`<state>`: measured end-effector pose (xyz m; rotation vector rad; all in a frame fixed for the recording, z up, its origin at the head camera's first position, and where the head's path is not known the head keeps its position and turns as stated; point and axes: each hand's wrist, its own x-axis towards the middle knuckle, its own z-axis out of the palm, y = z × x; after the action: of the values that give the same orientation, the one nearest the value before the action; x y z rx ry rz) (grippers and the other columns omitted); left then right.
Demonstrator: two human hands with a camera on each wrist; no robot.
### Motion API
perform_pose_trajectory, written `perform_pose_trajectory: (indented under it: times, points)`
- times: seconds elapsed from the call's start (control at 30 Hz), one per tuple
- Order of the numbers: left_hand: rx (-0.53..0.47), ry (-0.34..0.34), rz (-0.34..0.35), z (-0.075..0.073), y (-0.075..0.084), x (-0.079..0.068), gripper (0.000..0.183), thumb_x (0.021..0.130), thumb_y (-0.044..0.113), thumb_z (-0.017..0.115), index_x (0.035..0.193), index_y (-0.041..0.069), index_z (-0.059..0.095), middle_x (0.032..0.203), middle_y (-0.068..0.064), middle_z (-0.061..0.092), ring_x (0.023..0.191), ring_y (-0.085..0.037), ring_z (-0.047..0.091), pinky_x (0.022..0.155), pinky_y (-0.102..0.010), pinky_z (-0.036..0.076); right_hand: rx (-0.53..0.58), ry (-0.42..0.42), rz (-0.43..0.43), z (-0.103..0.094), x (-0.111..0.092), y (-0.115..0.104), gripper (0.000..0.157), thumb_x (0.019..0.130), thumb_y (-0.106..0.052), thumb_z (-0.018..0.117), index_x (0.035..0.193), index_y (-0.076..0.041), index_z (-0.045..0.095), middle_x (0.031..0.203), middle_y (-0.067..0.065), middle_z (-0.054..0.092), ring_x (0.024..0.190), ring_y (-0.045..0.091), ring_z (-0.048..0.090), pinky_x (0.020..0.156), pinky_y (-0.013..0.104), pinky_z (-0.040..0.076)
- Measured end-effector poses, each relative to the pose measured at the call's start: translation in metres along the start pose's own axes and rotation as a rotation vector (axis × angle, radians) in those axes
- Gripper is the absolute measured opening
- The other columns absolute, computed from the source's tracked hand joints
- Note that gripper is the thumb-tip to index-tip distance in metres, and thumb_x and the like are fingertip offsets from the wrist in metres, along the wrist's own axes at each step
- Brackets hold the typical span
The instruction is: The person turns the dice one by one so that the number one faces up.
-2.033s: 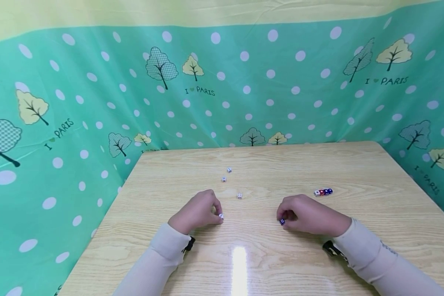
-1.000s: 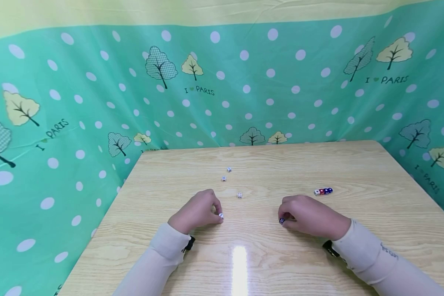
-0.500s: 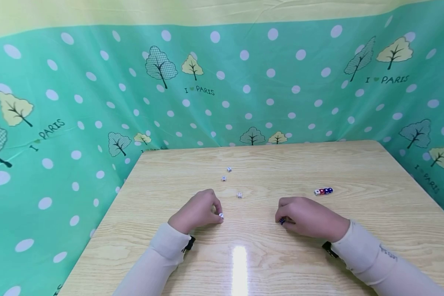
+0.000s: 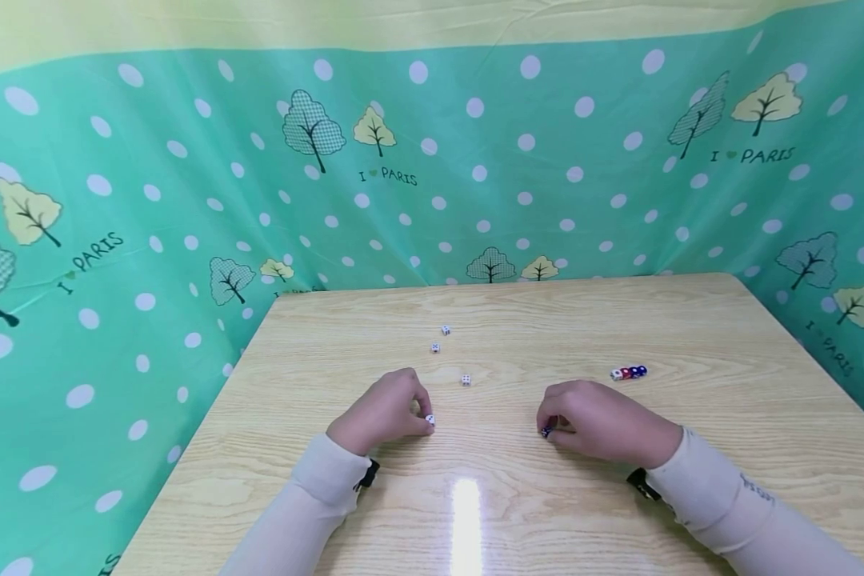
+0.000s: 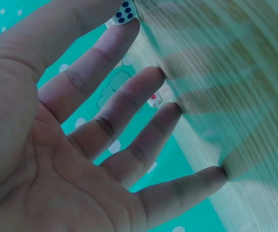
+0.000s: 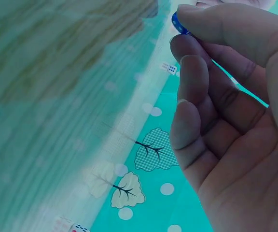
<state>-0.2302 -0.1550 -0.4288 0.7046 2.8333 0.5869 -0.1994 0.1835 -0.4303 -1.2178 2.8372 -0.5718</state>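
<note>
Left hand (image 4: 385,412): thumb and index finger pinch a white die (image 4: 430,420); the other three fingers are spread, their tips on the table (image 4: 526,520).
White die: at the tips of the left thumb and index finger, low over the near middle of the table; in the left wrist view, a face with six dark pips shows.
Right hand (image 4: 598,420): thumb and index finger close on a blue die (image 4: 546,432); the other fingers curl loosely in toward the palm.
Blue die: level with the white die and well apart from it, partly hidden by the right hand.
Near die (image 4: 466,381): white, on the table just beyond the left hand.
Far pair: two more white dice, a closer one (image 4: 435,348) and a farther one (image 4: 446,330), set slightly apart.
Row (image 4: 630,373): four dice side by side beyond the right hand, from left to right white, red, blue, blue.
Curtain (image 4: 403,208): green, with white dots and trees, behind the table.
</note>
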Motion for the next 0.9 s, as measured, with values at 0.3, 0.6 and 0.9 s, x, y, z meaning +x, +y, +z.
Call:
perform_pose_trajectory:
  times: [0.3, 0.6, 0.9]
  points:
    - [0.007, -0.001, 0.008, -0.001, 0.001, 0.0, 0.022, 0.078, 0.02, 0.091, 0.067, 0.024, 0.072, 0.093, 0.0, 0.061, 0.079, -0.017, 0.051, 0.074, -0.034, 0.045, 0.094, -0.012, 0.049, 0.001, 0.0, 0.006, 0.018, 0.087, -0.009, 0.079, 0.088, -0.027, 0.074, 0.085, -0.019, 0.066, 0.075, 0.0, 0.058, 0.07, 0.023, 0.053]
    - [0.012, 0.0, 0.011, -0.001, 0.001, 0.001, 0.022, 0.078, 0.02, 0.091, 0.068, 0.024, 0.072, 0.092, -0.001, 0.061, 0.079, -0.017, 0.051, 0.074, -0.033, 0.045, 0.125, -0.036, 0.106, 0.002, 0.0, 0.01, 0.02, 0.086, -0.009, 0.081, 0.086, -0.027, 0.072, 0.082, -0.018, 0.063, 0.074, 0.004, 0.058, 0.067, 0.022, 0.05]
    - [0.008, -0.008, -0.011, -0.001, 0.001, 0.0, 0.021, 0.079, 0.022, 0.091, 0.068, 0.024, 0.073, 0.094, -0.001, 0.061, 0.078, -0.017, 0.05, 0.072, -0.032, 0.044, 0.153, -0.058, 0.139, 0.003, 0.001, 0.012, 0.017, 0.086, -0.009, 0.08, 0.086, -0.024, 0.073, 0.081, -0.016, 0.063, 0.073, 0.002, 0.056, 0.067, 0.022, 0.05]
